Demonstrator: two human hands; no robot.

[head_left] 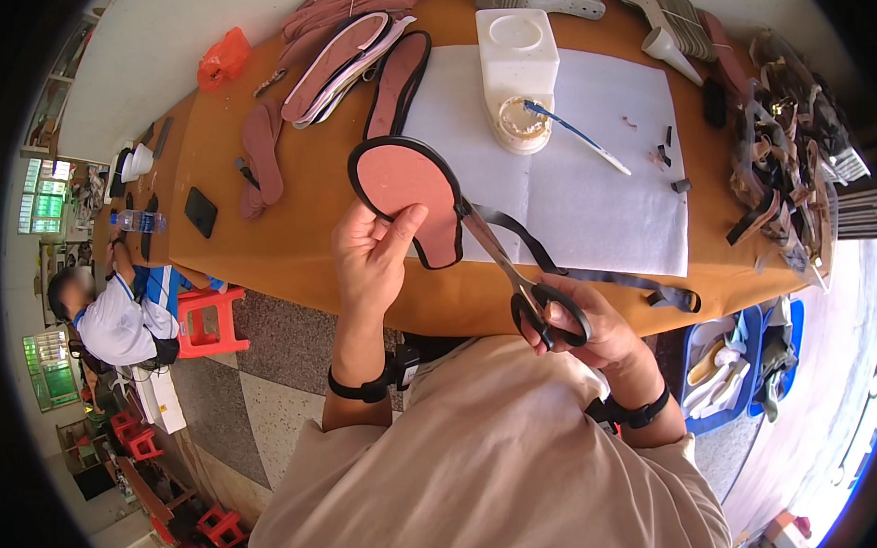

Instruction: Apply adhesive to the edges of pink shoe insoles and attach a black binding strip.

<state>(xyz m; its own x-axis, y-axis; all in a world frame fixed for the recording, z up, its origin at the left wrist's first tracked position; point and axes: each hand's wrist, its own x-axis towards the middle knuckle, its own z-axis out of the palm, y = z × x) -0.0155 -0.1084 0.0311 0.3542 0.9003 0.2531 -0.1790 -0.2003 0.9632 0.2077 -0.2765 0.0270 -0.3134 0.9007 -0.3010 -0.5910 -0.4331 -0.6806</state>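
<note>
My left hand (375,252) pinches a pink insole (406,183) edged with black binding, its thumb on the upper face. Scissors (501,252) with black handles are in my right hand (580,322), fingers through the loops. Their blade tips meet the insole's right edge, where a loose black binding strip (519,231) trails off. That strip runs past the scissors to the table's front edge and ends in a curl on the right. Whether the blades are cutting it I cannot tell.
On the white sheet (596,95) stands a white glue container (518,63) with a blue-handled brush (583,138) across its opening. More pink insoles (335,70) lie at the back left. Black strips (782,156) heap up at the right. A person (121,319) sits at the far left.
</note>
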